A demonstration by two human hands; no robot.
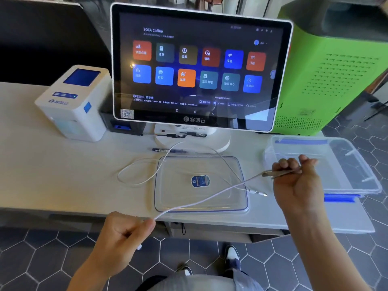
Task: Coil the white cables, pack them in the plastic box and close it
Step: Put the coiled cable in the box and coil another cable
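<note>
Across the lower middle of the frame, a white cable [205, 197] stretches between the left hand [122, 234] and right hand [298, 181], both hands' fingers pinching it. Tugging could drag the loose cable [134, 175] off the lid [201, 203]; the box [357, 164] sits at right.

There are two white cables: one cable [210, 198] is stretched in the air between the two hands, and the second cable [134, 173] lies looped on the counter. There are two hands, the left hand [123, 234] and the right hand [298, 181]. I count one clear plastic box [357, 164], one clear lid [168, 198], one touchscreen monitor [199, 68], one white printer [73, 106], one green machine [336, 80], one pen [168, 150] and two shoes [233, 257].
</note>
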